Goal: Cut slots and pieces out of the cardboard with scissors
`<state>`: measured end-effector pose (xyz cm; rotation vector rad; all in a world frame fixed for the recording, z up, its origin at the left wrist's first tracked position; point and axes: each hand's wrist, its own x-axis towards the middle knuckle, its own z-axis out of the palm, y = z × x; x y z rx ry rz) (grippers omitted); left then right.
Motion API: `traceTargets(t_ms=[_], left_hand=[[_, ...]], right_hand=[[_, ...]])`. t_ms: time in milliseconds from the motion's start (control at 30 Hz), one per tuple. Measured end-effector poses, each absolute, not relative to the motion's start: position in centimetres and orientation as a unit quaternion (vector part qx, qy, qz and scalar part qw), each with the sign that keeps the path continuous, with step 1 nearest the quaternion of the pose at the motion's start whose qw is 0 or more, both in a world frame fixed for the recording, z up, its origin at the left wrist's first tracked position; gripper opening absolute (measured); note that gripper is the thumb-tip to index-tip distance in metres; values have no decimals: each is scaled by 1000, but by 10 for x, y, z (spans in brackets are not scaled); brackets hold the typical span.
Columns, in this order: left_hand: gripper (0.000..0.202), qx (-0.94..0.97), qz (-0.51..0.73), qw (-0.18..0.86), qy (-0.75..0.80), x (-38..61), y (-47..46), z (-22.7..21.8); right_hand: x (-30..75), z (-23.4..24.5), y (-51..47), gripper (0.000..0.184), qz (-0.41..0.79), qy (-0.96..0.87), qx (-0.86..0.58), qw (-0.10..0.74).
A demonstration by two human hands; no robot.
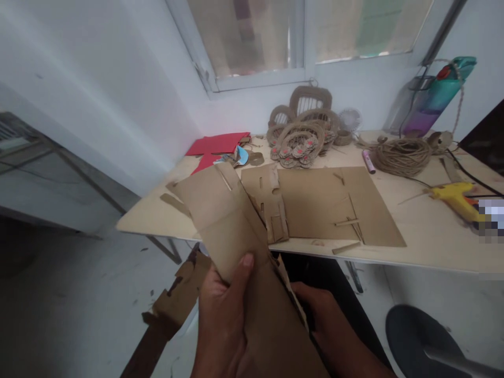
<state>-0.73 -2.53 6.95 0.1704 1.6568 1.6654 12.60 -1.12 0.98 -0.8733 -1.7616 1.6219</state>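
Note:
A long brown piece of cardboard (236, 220) slants up from my lap toward the table. My left hand (224, 310) is closed around its left edge, thumb pressed flat on the upper face. On the opposite side, my right hand (326, 320) is closed at a ragged, torn edge strip (289, 289); most of its fingers are hidden below. Just beyond the held piece, a narrow cardboard piece with slots (275, 205) lies on a larger flat cardboard sheet (311, 202). Thin cardboard scraps (348, 220) rest on that sheet.
On the wooden table (433, 252) are red sheets (216, 143), twine-wrapped pieces (301, 136), a twine coil (405, 156), a yellow glue gun (452, 197) and a teal-purple bottle (439, 100). A dark round stool (421, 336) stands lower right; cardboard offcuts (181, 294) hang lower left.

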Motion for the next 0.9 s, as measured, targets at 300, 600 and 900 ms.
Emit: traceTargets(t_ms=[300, 600, 900], left_hand=[[30, 82, 647, 312, 691, 2, -28, 74], [33, 57, 653, 337, 676, 2, -28, 73], [37, 80, 663, 362, 650, -9, -18, 69]], right_hand=[[120, 19, -3, 36, 635, -633, -304, 324], [119, 8, -7, 19, 595, -660, -328, 322], [119, -8, -12, 13, 578, -664, -359, 309]])
